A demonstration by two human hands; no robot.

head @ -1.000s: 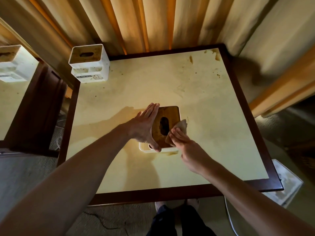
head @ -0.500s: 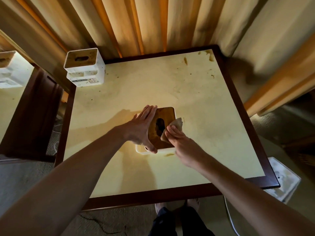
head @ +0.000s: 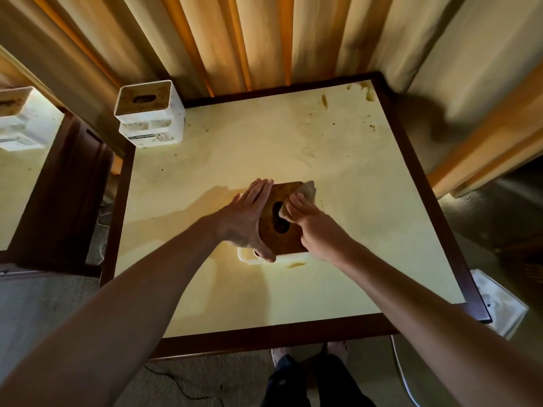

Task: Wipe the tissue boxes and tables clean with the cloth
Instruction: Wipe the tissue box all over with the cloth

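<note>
Left hand [head: 248, 218] lies flat, fingers straight, along the box [head: 282, 233] at mid-worktop [head: 367, 230], likely bracing it while the right hand [head: 316, 223] grips the cloth [head: 307, 190] and presses it on the brown lid past the slot; a second box [head: 150, 113] waits at the far left corner, stains at the far right
</note>
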